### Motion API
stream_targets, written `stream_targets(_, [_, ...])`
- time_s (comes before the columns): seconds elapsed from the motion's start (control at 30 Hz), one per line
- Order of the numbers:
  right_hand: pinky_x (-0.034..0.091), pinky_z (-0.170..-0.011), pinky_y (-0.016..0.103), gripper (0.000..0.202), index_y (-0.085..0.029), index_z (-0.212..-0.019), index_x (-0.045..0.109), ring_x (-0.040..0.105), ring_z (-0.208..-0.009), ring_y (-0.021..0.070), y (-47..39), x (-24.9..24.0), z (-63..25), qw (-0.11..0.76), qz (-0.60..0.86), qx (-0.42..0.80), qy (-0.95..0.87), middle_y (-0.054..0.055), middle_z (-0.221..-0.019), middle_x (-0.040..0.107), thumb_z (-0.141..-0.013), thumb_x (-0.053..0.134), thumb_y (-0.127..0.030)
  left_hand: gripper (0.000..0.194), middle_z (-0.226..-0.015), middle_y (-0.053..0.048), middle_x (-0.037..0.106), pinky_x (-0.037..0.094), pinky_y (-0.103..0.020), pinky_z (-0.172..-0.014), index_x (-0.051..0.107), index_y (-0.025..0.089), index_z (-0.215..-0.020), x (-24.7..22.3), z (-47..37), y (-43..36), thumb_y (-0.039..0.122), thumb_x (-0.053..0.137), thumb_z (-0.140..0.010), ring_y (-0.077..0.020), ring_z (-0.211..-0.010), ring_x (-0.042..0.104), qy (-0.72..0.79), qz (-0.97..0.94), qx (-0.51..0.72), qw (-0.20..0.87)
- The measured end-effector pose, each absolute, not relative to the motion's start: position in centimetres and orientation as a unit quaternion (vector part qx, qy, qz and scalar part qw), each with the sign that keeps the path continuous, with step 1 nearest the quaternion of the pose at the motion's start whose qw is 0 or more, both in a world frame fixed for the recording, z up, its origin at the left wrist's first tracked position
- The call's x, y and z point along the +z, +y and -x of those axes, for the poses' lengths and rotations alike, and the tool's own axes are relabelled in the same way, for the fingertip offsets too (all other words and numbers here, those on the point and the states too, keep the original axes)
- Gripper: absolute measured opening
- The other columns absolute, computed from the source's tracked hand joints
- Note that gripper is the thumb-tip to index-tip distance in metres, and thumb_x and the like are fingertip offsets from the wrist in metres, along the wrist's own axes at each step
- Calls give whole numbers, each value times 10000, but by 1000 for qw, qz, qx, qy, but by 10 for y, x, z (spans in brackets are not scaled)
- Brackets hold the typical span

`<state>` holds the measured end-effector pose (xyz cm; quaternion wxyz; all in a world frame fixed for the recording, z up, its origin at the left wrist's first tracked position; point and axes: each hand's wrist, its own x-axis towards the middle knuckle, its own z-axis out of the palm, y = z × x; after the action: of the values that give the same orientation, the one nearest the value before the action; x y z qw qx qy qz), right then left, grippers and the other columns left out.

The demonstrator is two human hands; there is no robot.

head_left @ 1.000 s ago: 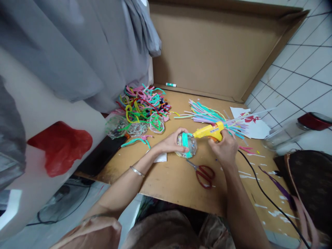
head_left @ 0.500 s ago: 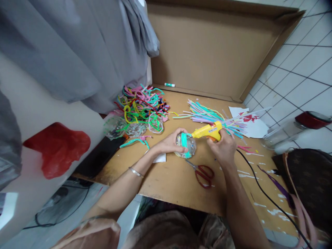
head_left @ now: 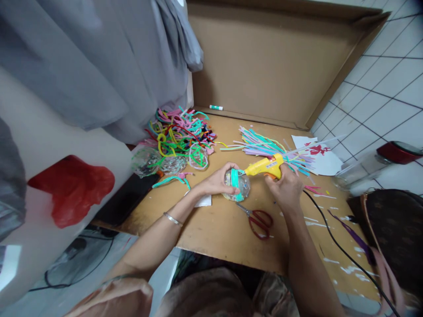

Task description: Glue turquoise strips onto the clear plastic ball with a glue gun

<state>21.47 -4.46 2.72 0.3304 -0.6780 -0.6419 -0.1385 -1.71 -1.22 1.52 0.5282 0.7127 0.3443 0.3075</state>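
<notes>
My left hand (head_left: 222, 181) is closed round a clear plastic ball (head_left: 243, 186) with a turquoise fuzzy strip (head_left: 234, 179) across it. My right hand (head_left: 285, 185) grips a yellow hot glue gun (head_left: 264, 166) by its handle, fingers at the orange trigger. The gun's nozzle points left and meets the ball near the strip's upper right edge; whether glue is flowing is too small to tell. Just below the ball lie scissors (head_left: 261, 223) with red handles. Part of a white paper (head_left: 204, 201) shows under my left wrist.
Tangled coloured pipe cleaners (head_left: 181, 127) and clear balls (head_left: 173, 164) lie at the left. Straight pipe cleaners (head_left: 264, 144) are spread behind the gun. At the right stand a bottle with a red lid (head_left: 398, 152) and a brown bag (head_left: 390, 233); a black cord (head_left: 325, 220) trails there.
My right hand has shifted very slightly to the right on the glue gun. The ball and my left hand stay in place.
</notes>
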Motion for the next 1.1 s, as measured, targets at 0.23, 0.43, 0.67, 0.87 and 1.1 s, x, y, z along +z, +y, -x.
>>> stream_targets(0.23, [252, -562, 275, 269, -191, -853, 606, 505, -664, 206, -47, 30, -213, 334, 674, -143, -643, 52, -707, 613, -722, 497, -399, 682, -966, -8, 507, 416, -252, -730, 444, 200, -1101, 17, 17, -13, 373, 798, -545, -147, -826, 478, 347, -718, 306, 519])
stream_targets(0.43, [239, -560, 271, 281, -185, -855, 604, 501, -670, 204, -48, 32, -212, 328, 676, -129, -647, 61, -726, 623, -723, 504, -413, 687, -976, -12, 518, 442, -257, -731, 445, 185, -1115, 16, 17, -12, 358, 800, -553, -151, -840, 498, 344, -722, 304, 517])
stream_targets(0.67, [254, -564, 272, 254, -192, -834, 590, 505, -699, 208, -49, 34, -213, 335, 671, -127, -649, 57, -739, 613, -730, 505, -407, 682, -945, 1, 507, 425, -249, -708, 450, 182, -1105, 16, 17, -12, 363, 799, -548, -142, -813, 490, 346, -719, 308, 518])
stream_targets(0.87, [247, -561, 274, 247, -195, -840, 580, 502, -677, 204, -49, 32, -212, 332, 674, -142, -645, 53, -731, 604, -742, 504, -408, 688, -958, -5, 513, 417, -249, -717, 443, 193, -1108, 14, 18, -11, 374, 805, -552, -141, -812, 487, 343, -720, 311, 517])
stream_targets(1.1, [252, -565, 275, 246, -199, -854, 583, 517, -675, 213, -48, 28, -213, 324, 674, -164, -643, 48, -717, 602, -759, 508, -413, 688, -962, -5, 520, 423, -261, -727, 442, 196, -1116, 14, 18, -12, 375, 798, -555, -149, -818, 499, 345, -726, 304, 511])
